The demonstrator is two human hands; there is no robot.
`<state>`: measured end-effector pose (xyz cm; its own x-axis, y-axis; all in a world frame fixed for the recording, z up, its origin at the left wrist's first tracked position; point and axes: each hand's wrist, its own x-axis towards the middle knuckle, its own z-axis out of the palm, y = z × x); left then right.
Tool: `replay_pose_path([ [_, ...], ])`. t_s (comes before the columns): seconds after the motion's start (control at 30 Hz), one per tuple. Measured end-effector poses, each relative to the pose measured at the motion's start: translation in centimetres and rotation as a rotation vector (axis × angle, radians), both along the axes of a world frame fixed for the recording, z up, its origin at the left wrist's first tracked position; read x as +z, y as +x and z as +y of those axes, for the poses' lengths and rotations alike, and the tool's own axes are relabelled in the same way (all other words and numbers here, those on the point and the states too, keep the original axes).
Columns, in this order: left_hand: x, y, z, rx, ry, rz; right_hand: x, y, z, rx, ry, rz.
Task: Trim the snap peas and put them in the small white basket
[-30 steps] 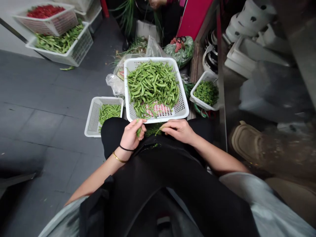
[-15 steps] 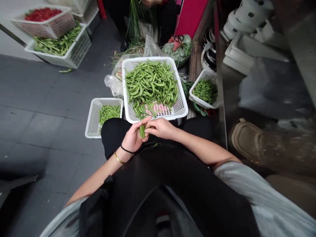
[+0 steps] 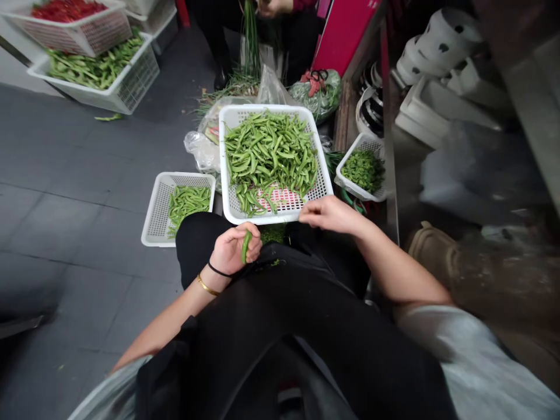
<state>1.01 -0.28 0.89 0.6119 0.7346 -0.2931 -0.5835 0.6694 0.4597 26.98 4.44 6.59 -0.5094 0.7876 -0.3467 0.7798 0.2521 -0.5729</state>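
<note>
My left hand is closed around a green pea pod, held over my lap. To its right, my right hand hovers by the front right corner of a large white basket, its fingers pinched together; whatever may be between them is too small to make out. A heap of green pea pods fills much of this basket, and the bare, holed bottom shows near the front. Lower left, a smaller white basket on the floor holds more pea pods.
A small basket of green leaves stands at the right. Stacked baskets with red peppers and green vegetables are at the upper left. Across from me, another person's hand is near long green stalks. Clear plastic bags lie behind the basket.
My hands have come apart. The right one moved right, toward the large basket's front corner, while the left stayed over my lap with the pea pod. The other person's stalks shifted.
</note>
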Motion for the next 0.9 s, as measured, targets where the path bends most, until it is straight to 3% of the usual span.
replay_pose_path([
  [0.1,-0.1,0.1,0.0,-0.008,-0.041,0.029,-1.9,-3.3,4.5,0.001,0.098,-0.233],
  [0.17,-0.2,0.1,0.1,-0.014,-0.047,0.101,-4.3,-6.1,7.2,0.033,0.038,-0.423],
  [0.3,-0.1,-0.4,0.2,-0.009,-0.015,0.238,-8.8,-10.0,10.4,0.053,-0.043,-0.489],
  [0.37,0.0,-0.8,0.4,0.025,-0.013,0.267,-9.5,-10.1,11.1,0.048,-0.074,-0.487],
  [0.43,0.0,-1.2,0.6,0.065,-0.018,0.291,-8.9,-8.9,11.4,0.034,-0.086,-0.454],
  [0.53,-0.1,-1.2,0.9,0.128,0.009,0.376,-6.2,-6.1,10.0,-0.001,-0.113,-0.297],
  [0.63,0.0,-0.2,0.6,0.156,0.098,0.452,-4.1,-4.6,5.8,-0.101,-0.379,0.272],
  [0.7,0.2,0.7,0.1,0.135,0.153,0.453,-4.0,-4.9,2.4,-0.156,-0.604,0.619],
  [0.77,0.4,1.5,-0.5,0.111,0.191,0.460,-4.8,-5.9,-0.5,-0.234,-0.708,0.795],
  [0.83,0.5,1.9,-1.0,0.126,0.213,0.497,-5.5,-6.8,-2.5,-0.322,-0.707,0.877],
  [0.9,0.5,1.9,-1.3,0.180,0.210,0.521,-5.5,-7.1,-3.7,-0.370,-0.604,0.876],
])
